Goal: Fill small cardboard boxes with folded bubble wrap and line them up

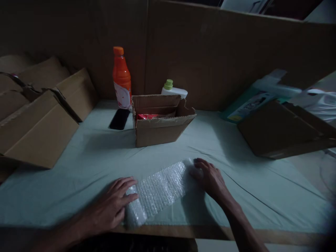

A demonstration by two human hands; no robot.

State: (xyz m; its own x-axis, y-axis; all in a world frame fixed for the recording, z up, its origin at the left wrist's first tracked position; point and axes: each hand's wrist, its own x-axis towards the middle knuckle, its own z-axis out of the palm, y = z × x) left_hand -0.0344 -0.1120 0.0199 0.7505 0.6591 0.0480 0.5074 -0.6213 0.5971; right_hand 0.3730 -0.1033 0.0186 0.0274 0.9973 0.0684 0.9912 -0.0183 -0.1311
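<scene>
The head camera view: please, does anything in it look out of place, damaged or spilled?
Yes. The middle cardboard box has a ragged, notched rim at its right rear, as if torn. The teal bottle at right looks slanted, though the lens may exaggerate this. I see no spill.

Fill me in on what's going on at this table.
A person has both hands on a strip of bubble wrap near the front edge of the cloth-covered table: the left hand at its left end, the right hand at the other. Behind it stands an open cardboard box with something red inside. A black smartphone and an orange bottle are farther back, left of the box.
</scene>
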